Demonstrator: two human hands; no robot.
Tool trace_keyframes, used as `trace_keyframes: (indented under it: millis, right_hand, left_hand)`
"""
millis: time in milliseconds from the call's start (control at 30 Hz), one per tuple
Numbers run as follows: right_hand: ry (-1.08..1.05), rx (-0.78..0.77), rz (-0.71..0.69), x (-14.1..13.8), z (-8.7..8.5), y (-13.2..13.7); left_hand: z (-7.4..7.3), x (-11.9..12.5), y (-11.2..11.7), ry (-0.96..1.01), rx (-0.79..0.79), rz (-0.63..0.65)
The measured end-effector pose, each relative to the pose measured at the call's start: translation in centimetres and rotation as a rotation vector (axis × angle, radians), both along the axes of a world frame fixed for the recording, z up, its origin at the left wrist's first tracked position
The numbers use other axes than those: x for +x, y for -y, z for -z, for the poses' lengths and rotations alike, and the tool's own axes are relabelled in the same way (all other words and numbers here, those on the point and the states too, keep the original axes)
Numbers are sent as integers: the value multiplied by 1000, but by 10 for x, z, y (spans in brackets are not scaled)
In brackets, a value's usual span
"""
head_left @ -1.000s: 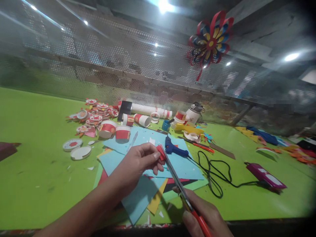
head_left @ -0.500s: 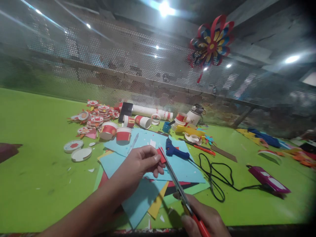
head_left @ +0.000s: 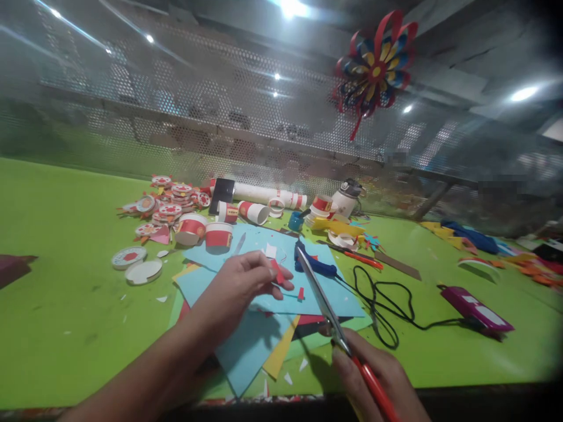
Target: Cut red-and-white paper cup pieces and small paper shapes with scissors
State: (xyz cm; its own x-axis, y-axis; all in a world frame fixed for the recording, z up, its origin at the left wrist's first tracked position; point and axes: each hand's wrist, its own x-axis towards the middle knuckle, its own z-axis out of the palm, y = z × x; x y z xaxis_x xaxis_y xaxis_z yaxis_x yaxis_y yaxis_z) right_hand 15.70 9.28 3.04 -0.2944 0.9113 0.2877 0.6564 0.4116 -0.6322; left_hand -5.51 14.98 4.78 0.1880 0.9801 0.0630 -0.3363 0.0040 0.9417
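Note:
My left hand (head_left: 253, 276) pinches a small piece of red paper (head_left: 277, 272) between thumb and fingers, above light blue paper sheets (head_left: 246, 351). My right hand (head_left: 373, 375) is closed round the red handles of a pair of scissors (head_left: 325, 302). Their blades look nearly closed and point up and away, apart from the red paper. A small red scrap (head_left: 301, 293) shows just right of my left fingers, over the blue sheet. Behind the scissor tips lies a blue glue gun (head_left: 314, 265). Part of the scissors' handles is hidden by my fingers.
Red and white paper cups (head_left: 219, 235) stand behind the sheets, left of a small blue pot (head_left: 296, 221). Decorated paper discs (head_left: 169, 212) are piled at the left. A black cable (head_left: 411, 316) runs right to a purple box (head_left: 475, 308). An orange-handled tool (head_left: 364, 259) lies beyond the cable.
The scissors have drawn away to the right from the red paper. A small red piece now shows separately beside my left hand. The view has shifted slightly.

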Motion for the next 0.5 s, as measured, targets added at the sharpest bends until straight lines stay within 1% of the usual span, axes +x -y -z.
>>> trace_keyframes:
  millis: [67, 133, 267, 367, 433, 500]
  right_hand:
    - [43, -34, 4, 4, -3, -1]
    - [117, -58, 11, 11, -2, -6]
    - [261, -22, 88, 30, 5, -22]
    - [438, -30, 137, 45, 8, -36]
    - [503, -38, 133, 52, 11, -43]
    - [539, -37, 117, 57, 14, -46]
  left_hand:
    - [-2, -3, -2, -6, 14, -95]
    - [-4, -5, -4, 20, 18, -159]
    - [-6, -7, -7, 92, 9, -193]
    - [-6, -7, -10, 114, -36, -236]
    - [-6, -7, -11, 105, -67, -264]
    - [-4, -6, -11, 78, -68, -256]
